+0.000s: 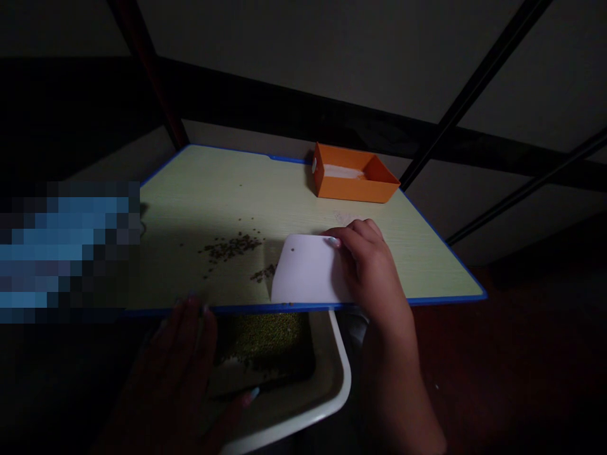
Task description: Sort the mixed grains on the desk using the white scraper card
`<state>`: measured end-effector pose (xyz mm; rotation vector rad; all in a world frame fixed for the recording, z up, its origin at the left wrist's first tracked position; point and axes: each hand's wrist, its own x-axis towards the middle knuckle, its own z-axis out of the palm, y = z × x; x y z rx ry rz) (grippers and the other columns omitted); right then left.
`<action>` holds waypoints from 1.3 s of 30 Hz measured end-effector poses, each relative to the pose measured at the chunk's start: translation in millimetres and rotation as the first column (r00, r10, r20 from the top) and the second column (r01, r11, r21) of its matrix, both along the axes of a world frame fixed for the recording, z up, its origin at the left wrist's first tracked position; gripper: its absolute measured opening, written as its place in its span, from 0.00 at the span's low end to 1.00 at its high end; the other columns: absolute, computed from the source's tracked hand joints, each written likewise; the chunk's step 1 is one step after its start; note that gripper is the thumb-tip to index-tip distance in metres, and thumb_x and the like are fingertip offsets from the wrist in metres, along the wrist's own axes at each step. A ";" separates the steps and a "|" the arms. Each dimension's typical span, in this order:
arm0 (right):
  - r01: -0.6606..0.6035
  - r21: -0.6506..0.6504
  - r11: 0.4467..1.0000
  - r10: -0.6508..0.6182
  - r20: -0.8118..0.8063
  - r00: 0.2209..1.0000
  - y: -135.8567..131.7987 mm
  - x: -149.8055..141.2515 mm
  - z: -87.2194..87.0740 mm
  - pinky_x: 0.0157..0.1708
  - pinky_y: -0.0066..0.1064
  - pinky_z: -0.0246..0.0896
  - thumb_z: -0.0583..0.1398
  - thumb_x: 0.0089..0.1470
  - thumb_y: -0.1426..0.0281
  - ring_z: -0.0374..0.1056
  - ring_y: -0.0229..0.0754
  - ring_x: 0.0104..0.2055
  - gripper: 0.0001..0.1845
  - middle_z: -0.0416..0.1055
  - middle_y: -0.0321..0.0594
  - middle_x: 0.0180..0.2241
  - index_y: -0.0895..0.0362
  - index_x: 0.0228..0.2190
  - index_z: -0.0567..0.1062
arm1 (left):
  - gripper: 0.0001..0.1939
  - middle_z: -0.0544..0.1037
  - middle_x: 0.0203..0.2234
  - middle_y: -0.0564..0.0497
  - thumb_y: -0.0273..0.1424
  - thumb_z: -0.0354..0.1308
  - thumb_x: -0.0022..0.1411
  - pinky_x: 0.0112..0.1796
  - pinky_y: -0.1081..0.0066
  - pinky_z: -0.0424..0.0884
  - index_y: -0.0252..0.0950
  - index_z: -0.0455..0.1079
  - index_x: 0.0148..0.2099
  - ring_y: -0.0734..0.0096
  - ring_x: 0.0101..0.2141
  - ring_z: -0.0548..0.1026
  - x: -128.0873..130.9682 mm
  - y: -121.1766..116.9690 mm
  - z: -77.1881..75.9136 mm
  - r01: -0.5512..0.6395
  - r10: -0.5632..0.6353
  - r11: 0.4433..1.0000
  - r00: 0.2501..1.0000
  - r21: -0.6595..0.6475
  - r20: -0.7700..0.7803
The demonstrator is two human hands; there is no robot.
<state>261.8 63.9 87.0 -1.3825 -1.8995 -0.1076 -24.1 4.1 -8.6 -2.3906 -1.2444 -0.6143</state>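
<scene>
My right hand [372,262] grips a white flat scraper or card [310,268], which stands on the pale green tabletop [190,202] near its front edge. Small dark grains [234,246] lie scattered to the left of it, and a few more touch its left side. One grain sticks to the white surface. In deep shadow, my left hand [184,354] is spread with its fingers apart at the table's front edge, over the left part of a white basin [341,373]. Greenish grains [265,338] fill part of that basin, just below the edge.
An orange open box [355,189] with something pale inside stands at the back right of the table. Blue trim runs round the tabletop. Dark-framed panels rise behind it. A pixelated blue area [66,253] covers the left side.
</scene>
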 end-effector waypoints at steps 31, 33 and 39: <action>0.012 0.109 0.994 -0.015 0.021 1.000 -74.9 -8.2 16.4 0.30 0.29 0.66 0.58 0.65 0.73 0.75 0.36 0.31 0.05 0.79 0.34 0.31 0.52 0.37 0.74 | 0.47 0.42 0.73 0.36 0.54 0.46 0.61 0.69 0.59 0.41 0.22 0.48 0.69 0.51 0.72 0.42 -3.2 -0.3 -3.3 0.001 -0.002 1.000 1.000 -0.003 -0.007; -0.039 0.137 0.990 0.028 0.082 0.996 -87.3 -15.1 15.2 0.36 0.31 0.71 0.57 0.64 0.76 0.78 0.40 0.38 0.09 0.83 0.36 0.36 0.52 0.42 0.75 | 0.47 0.44 0.73 0.36 0.53 0.47 0.61 0.69 0.59 0.42 0.23 0.47 0.69 0.51 0.72 0.44 -3.5 -0.3 -5.3 0.004 -0.004 1.000 1.000 0.010 0.004; -0.123 0.207 0.971 0.073 0.230 0.970 -91.2 -32.6 7.6 0.41 0.38 0.79 0.53 0.64 0.74 0.81 0.47 0.40 0.14 0.84 0.43 0.40 0.57 0.43 0.78 | 0.47 0.48 0.72 0.33 0.51 0.50 0.59 0.64 0.47 0.59 0.25 0.45 0.70 0.45 0.71 0.50 -6.1 -0.3 -11.0 -0.022 0.022 1.000 1.000 0.022 0.000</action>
